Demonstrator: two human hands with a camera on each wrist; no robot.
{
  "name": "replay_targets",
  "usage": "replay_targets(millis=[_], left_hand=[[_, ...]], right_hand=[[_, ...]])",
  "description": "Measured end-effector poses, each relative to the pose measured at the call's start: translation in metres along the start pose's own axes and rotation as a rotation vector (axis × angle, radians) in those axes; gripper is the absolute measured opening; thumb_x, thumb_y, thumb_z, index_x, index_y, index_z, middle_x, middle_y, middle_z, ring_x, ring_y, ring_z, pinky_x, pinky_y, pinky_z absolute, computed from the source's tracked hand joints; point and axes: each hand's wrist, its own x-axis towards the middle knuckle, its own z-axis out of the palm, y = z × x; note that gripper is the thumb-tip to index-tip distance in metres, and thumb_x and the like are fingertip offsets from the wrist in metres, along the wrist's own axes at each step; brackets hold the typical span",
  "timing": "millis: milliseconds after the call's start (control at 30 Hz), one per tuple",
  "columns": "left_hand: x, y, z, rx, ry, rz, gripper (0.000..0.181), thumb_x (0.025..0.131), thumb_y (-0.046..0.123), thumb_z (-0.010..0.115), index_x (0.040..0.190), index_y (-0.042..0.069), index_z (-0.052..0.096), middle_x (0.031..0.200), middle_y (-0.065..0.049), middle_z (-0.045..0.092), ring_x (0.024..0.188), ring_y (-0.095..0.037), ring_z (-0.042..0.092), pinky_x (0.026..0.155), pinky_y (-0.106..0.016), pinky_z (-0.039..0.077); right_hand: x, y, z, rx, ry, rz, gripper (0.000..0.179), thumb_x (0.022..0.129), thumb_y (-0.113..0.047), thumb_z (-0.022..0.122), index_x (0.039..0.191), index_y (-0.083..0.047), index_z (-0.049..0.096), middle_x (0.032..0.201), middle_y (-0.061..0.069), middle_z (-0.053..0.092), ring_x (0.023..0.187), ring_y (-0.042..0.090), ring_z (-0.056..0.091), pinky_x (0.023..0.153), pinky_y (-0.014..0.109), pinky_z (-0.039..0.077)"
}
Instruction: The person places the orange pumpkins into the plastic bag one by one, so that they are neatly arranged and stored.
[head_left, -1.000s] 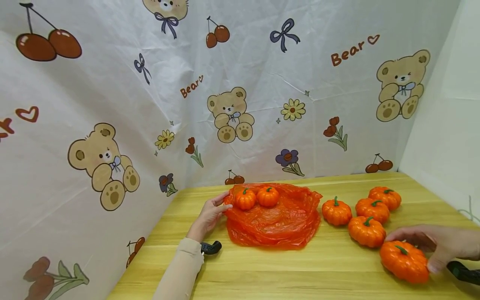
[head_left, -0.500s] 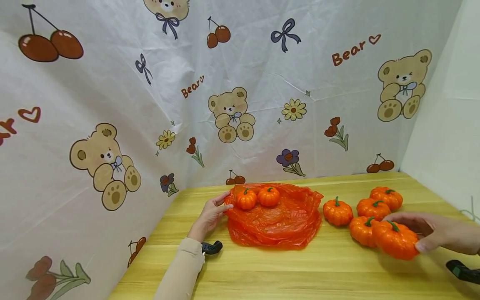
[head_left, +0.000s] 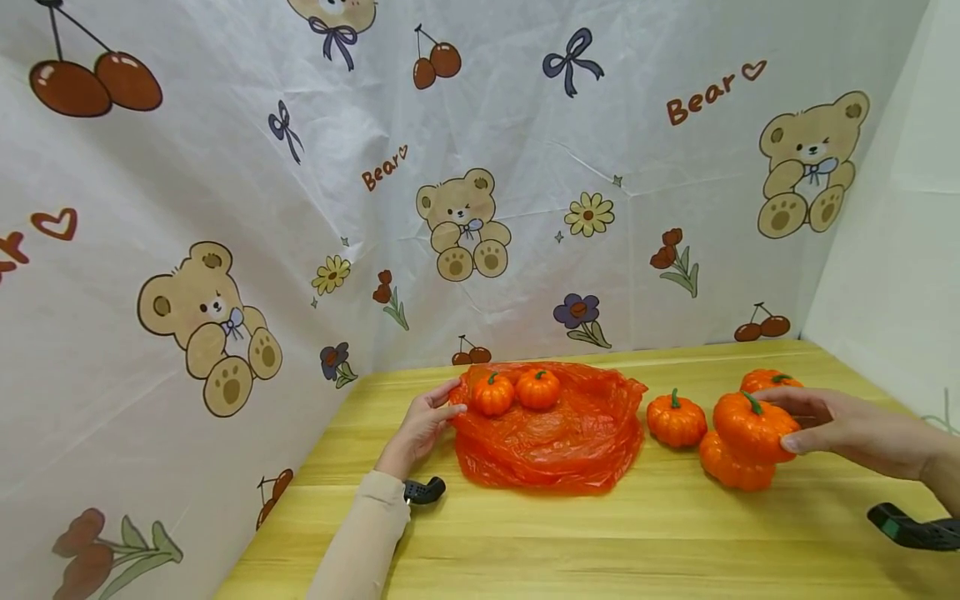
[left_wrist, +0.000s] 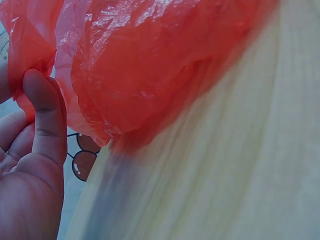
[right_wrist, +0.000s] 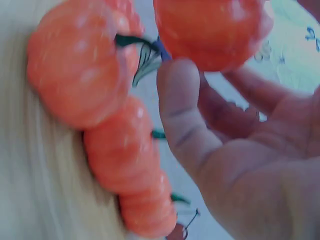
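My left hand pinches the left edge of a thin red plastic bag, thumb against fingers, as the left wrist view shows too. Two small orange pumpkins with green stems sit inside the spread bag, near its back left. In my right hand a pumpkin is held between thumb and fingers, raised above the others. Below it on the table is another pumpkin, partly covered in the head view. The right wrist view shows several pumpkins in a row beside the hand.
One pumpkin stands just right of the bag, and another is farther back, partly behind the right hand. The wooden table ends at a printed bear curtain behind. A white wall bounds the right side.
My right hand has lifted the pumpkin off the table at front right and carried it up, left and back over the other pumpkins. The left hand stays at the bag's edge.
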Motion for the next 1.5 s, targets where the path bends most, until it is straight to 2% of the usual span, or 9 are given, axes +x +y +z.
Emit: replay_targets(millis=[200,433,600,700,900,1033,1133,1333,1500], left_hand=[[-0.003,0.004,0.000,0.006,-0.002,0.010,0.066,0.094,-0.008,0.067,0.155,0.004,0.045,0.161,-0.020,0.042,0.136,-0.034,0.055,0.089,-0.023,0.061],[-0.002,0.001,-0.003,0.009,0.002,0.012,0.068,0.093,-0.007,0.069,0.155,0.004,0.045,0.162,-0.021,0.041,0.141,-0.036,0.051,0.092,-0.024,0.060],[-0.003,0.000,-0.005,-0.011,0.012,-0.001,0.067,0.092,-0.008,0.069,0.154,0.005,0.047,0.161,-0.019,0.043,0.141,-0.033,0.051,0.093,-0.024,0.060],[-0.003,0.000,-0.005,-0.020,0.012,-0.002,0.067,0.092,-0.008,0.069,0.154,0.005,0.047,0.161,-0.019,0.043,0.141,-0.033,0.050,0.093,-0.025,0.060],[-0.003,0.003,-0.003,-0.013,0.011,0.012,0.068,0.092,-0.007,0.070,0.154,0.004,0.046,0.161,-0.022,0.041,0.143,-0.038,0.048,0.094,-0.026,0.059],[-0.003,0.004,-0.001,-0.010,0.008,0.019,0.067,0.092,-0.007,0.069,0.154,0.003,0.046,0.161,-0.022,0.042,0.142,-0.039,0.049,0.094,-0.026,0.060],[-0.002,0.004,-0.001,-0.018,0.006,0.014,0.067,0.092,-0.009,0.069,0.154,0.004,0.047,0.160,-0.021,0.043,0.140,-0.037,0.051,0.093,-0.026,0.060],[-0.001,0.003,-0.001,-0.022,-0.004,0.012,0.066,0.093,-0.010,0.067,0.154,0.004,0.046,0.161,-0.020,0.043,0.138,-0.034,0.053,0.092,-0.025,0.060],[-0.001,0.002,0.000,-0.010,-0.012,0.020,0.066,0.093,-0.010,0.066,0.155,0.003,0.045,0.161,-0.021,0.043,0.132,-0.030,0.058,0.091,-0.024,0.061]], right_hand=[[0.016,-0.020,0.009,-0.048,0.091,0.024,0.048,0.104,-0.013,0.051,0.147,-0.031,0.041,0.137,-0.021,0.053,0.120,0.003,0.057,0.096,0.030,0.057],[0.035,-0.043,0.022,-0.116,0.199,0.044,0.068,0.104,-0.019,0.055,0.157,0.006,0.021,0.136,0.001,0.053,0.112,0.010,0.060,0.090,0.031,0.057],[0.052,-0.057,0.034,-0.150,0.266,0.079,0.078,0.102,-0.025,0.061,0.158,0.009,0.018,0.147,0.027,0.043,0.113,0.015,0.061,0.092,0.031,0.058],[0.062,-0.064,0.041,-0.154,0.283,0.095,0.082,0.101,-0.028,0.064,0.157,0.010,0.018,0.151,0.035,0.037,0.116,0.020,0.062,0.095,0.031,0.058],[0.081,-0.079,0.053,-0.150,0.302,0.092,0.083,0.099,-0.031,0.067,0.157,0.008,0.022,0.153,0.034,0.036,0.116,0.022,0.063,0.094,0.029,0.057],[0.092,-0.085,0.061,-0.153,0.309,0.080,0.084,0.098,-0.031,0.068,0.157,0.007,0.023,0.153,0.034,0.038,0.115,0.022,0.063,0.098,0.035,0.057],[0.102,-0.087,0.066,-0.159,0.314,0.082,0.086,0.098,-0.033,0.069,0.157,0.009,0.022,0.153,0.035,0.037,0.115,0.022,0.064,0.102,0.041,0.056],[0.125,-0.084,0.075,-0.137,0.341,0.092,0.087,0.096,-0.031,0.072,0.158,0.007,0.025,0.153,0.034,0.038,0.110,0.021,0.064,0.097,0.040,0.057],[0.143,-0.086,0.088,-0.118,0.349,0.112,0.088,0.094,-0.030,0.075,0.158,0.006,0.025,0.154,0.034,0.038,0.117,0.032,0.063,0.102,0.047,0.055]])
